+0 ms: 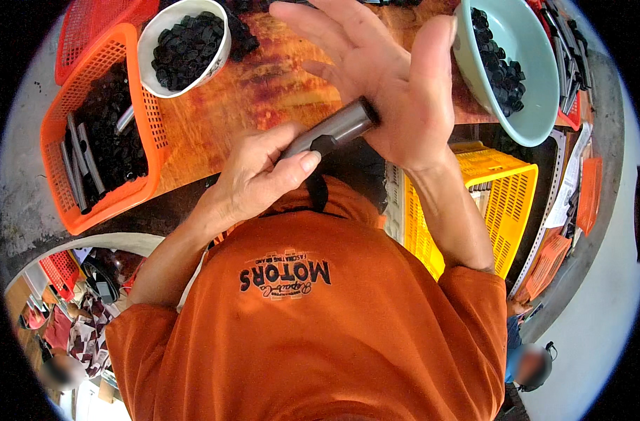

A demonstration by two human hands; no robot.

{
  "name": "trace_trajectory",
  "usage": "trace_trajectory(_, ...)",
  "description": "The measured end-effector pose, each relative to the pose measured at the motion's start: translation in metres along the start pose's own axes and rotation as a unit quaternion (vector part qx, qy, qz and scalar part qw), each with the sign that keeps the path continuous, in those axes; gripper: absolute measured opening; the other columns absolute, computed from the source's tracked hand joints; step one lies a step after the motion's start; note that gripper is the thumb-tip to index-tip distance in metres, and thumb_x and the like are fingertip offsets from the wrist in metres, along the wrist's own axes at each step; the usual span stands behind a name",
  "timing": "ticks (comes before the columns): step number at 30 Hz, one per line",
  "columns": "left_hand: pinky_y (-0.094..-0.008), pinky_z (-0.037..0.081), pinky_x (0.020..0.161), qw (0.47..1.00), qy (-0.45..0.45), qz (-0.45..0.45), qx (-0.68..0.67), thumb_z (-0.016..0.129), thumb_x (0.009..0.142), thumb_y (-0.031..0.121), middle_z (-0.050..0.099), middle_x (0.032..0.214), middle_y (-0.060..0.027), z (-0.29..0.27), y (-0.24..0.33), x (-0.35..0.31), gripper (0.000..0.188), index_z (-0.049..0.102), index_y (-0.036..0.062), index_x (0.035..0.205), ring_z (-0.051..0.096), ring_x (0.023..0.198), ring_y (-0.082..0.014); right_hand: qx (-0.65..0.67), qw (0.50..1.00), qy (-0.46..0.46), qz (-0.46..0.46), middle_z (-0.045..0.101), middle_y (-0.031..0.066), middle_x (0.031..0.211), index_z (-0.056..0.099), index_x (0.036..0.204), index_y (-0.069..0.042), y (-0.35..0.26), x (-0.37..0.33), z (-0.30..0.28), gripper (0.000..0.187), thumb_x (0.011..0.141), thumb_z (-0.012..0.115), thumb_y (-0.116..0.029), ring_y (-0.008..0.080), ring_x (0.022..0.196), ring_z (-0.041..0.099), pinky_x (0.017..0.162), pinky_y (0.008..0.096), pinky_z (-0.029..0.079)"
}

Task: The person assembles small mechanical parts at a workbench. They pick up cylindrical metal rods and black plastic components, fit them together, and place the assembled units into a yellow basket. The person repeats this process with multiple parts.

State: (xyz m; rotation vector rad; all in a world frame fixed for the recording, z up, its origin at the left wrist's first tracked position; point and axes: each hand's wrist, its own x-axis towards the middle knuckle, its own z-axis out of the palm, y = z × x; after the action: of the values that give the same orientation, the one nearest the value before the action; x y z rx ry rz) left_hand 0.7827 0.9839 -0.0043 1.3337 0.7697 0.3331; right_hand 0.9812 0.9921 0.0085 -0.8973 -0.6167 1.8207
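My left hand is wrapped round a dark grey metal tube, with the thumb beside a small black part on the tube's side. The tube slants up to the right, and its black far end meets the palm of my right hand. That hand is open, fingers stretched out and thumb apart. Small black plastic pieces fill a white bowl beyond my left hand. More black pieces lie in a pale green bowl to the right of my right hand.
An orange basket at the left holds tubes and black pieces, with a red basket behind it. Beneath my right forearm stands a yellow crate. The wooden tabletop lies ahead. Other people are in the background on both sides.
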Motion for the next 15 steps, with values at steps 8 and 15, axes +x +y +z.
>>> trace_trajectory(8,-0.0243,0.033,0.047,0.997,-0.027,-0.049,-0.056,0.043,0.095,0.039,0.045,0.058,0.0013,-0.008,-0.020,0.001,0.043,0.053,0.0037,0.074,0.042,0.052,-0.0063,-0.085,0.987,-0.083,-0.110,0.026,0.0186,0.150,0.015,0.147,0.003,0.005,-0.007,0.023,0.105,0.082,0.018,-0.080,0.0264,0.139,0.026,0.114,0.0387,0.017)
trace_trajectory(15,-0.0234,0.034,0.046,0.992,-0.060,-0.048,-0.103,0.040,0.090,0.054,0.052,0.060,-0.0021,-0.010,-0.025,-0.005,0.057,0.058,0.0004,0.077,0.045,0.050,-0.0082,0.159,0.982,-0.080,-0.067,0.025,0.0140,0.151,0.019,0.147,-0.003,-0.020,-0.014,0.024,0.100,0.083,0.014,-0.080,0.0260,0.138,0.025,0.112,0.0385,0.020)
